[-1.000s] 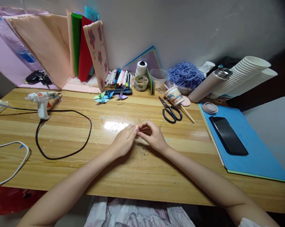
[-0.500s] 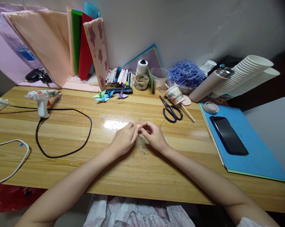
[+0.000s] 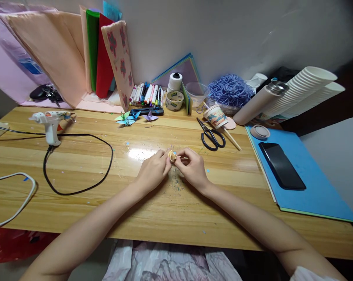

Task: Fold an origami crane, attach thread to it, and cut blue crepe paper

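Note:
Between my two hands is a small folded piece of yellow-orange paper (image 3: 172,156), held just above the middle of the table. My left hand (image 3: 153,168) pinches its left side between thumb and fingers. On the other side, my right hand (image 3: 191,168) has thumb and fingertips closed on its right edge. The fingers hide part of the paper, so its full shape cannot be made out. Beyond the hands lie folded paper cranes: a blue one (image 3: 126,120) beside a green one (image 3: 122,116), and a purple one (image 3: 149,116).
Black-handled scissors (image 3: 213,136) and a paper cup (image 3: 215,116) pierced by a stick lie behind my right hand. A glue gun (image 3: 51,127) with a looped black cord stands left. A phone (image 3: 282,166) rests on blue sheets (image 3: 319,183) at right. Markers (image 3: 147,95) line the back.
The yellow-orange paper looks wider and more spread between my fingertips than before. Both hands stay in nearly the same place, with slight finger movement.

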Action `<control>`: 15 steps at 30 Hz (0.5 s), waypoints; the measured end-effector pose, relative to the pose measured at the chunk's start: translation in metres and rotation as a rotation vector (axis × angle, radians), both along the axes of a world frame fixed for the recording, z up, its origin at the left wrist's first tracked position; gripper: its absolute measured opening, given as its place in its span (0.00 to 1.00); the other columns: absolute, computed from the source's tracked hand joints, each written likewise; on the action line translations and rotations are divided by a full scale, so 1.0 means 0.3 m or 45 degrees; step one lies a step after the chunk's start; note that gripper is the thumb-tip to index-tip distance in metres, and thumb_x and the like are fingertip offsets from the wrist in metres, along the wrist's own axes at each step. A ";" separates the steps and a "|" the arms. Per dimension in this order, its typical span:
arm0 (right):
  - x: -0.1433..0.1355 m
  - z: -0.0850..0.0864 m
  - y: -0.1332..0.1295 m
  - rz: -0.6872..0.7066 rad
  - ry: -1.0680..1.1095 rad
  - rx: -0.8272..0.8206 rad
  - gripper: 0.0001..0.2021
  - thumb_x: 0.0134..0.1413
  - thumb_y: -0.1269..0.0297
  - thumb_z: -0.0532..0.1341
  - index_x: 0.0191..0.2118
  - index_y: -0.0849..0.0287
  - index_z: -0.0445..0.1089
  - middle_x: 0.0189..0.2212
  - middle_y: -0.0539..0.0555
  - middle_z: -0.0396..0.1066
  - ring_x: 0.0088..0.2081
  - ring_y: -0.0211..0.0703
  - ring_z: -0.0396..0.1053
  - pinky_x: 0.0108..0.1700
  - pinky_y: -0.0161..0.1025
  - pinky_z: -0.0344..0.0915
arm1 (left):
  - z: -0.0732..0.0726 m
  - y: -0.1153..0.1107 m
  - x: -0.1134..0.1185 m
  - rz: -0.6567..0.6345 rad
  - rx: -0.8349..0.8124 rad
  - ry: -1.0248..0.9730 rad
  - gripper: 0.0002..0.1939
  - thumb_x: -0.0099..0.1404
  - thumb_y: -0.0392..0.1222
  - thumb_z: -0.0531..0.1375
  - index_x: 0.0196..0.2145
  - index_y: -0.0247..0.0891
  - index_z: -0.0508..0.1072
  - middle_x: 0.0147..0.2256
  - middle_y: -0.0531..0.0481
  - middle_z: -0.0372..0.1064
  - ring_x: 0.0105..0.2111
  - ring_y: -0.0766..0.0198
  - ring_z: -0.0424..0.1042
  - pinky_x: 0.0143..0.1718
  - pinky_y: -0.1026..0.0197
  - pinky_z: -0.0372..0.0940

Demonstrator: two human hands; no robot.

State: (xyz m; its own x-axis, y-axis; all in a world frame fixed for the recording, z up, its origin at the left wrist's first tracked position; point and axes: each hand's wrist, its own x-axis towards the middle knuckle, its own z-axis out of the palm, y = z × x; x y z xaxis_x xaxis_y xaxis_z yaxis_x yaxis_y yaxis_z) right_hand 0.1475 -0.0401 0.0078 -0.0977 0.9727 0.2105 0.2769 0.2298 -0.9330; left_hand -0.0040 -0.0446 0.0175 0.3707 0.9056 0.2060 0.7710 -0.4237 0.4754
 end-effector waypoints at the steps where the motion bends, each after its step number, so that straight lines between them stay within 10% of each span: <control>1: 0.002 -0.003 0.005 0.019 0.075 -0.073 0.07 0.51 0.61 0.59 0.28 0.58 0.66 0.28 0.52 0.67 0.29 0.39 0.68 0.32 0.37 0.71 | 0.000 0.002 -0.002 0.028 0.004 -0.001 0.14 0.67 0.38 0.45 0.39 0.35 0.70 0.33 0.46 0.68 0.31 0.62 0.68 0.31 0.63 0.60; 10: 0.014 -0.012 0.062 -0.009 0.539 -0.380 0.16 0.41 0.53 0.65 0.25 0.58 0.62 0.25 0.49 0.67 0.27 0.39 0.70 0.33 0.40 0.73 | 0.010 0.022 -0.025 0.191 -0.237 -0.533 0.25 0.69 0.44 0.41 0.23 0.36 0.70 0.20 0.52 0.66 0.22 0.66 0.65 0.29 0.64 0.58; 15: 0.009 -0.015 0.060 0.127 0.520 -0.498 0.16 0.41 0.51 0.65 0.27 0.59 0.63 0.24 0.48 0.67 0.24 0.36 0.70 0.29 0.37 0.73 | 0.003 0.014 -0.017 0.163 -0.044 -0.287 0.19 0.67 0.41 0.46 0.25 0.36 0.70 0.24 0.50 0.68 0.25 0.65 0.65 0.28 0.64 0.56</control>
State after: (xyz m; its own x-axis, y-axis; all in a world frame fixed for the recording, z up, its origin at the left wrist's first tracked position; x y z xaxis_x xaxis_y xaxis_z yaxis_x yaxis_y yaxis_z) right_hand 0.1502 -0.0220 0.0034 -0.1792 0.9761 -0.1232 -0.1290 -0.1474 -0.9806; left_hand -0.0092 -0.0406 0.0185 0.2012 0.9501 0.2386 0.6904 -0.3103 0.6535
